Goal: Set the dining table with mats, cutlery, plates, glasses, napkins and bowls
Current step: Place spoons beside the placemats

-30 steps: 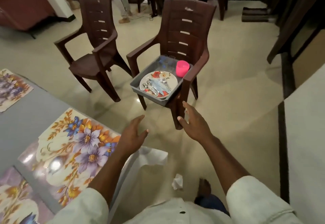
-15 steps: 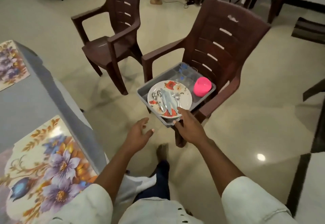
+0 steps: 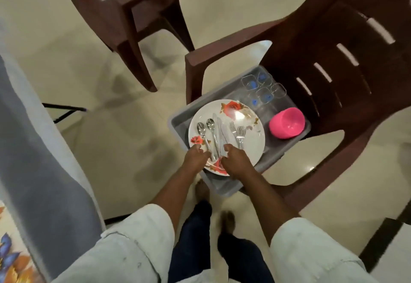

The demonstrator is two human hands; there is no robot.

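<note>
Dining table (image 3: 44, 171): seen along the left edge of the view, covered by a grey cloth; a floral mat (image 3: 11, 262) is laid at its lower left corner.
Brown plastic armchair (image 3: 333, 60): a grey tub (image 3: 287, 144) is carried on its seat; a second brown chair (image 3: 124, 11) stands beyond it to the left.
Grey tub: a floral plate (image 3: 249, 147) is held at its near end, clear glasses (image 3: 264, 89) are grouped at its far end, and a pink bowl (image 3: 287, 122) lies tilted at its right edge.
Floral plate: two spoons (image 3: 205, 130), knives (image 3: 222, 133) and forks (image 3: 239, 132) are laid across it.
Left hand (image 3: 195, 158): fingers are curled over the plate's near left rim, beside the spoon handles.
Right hand (image 3: 236, 160): fingers are curled at the plate's near rim, closed around the cutlery handles.
</note>
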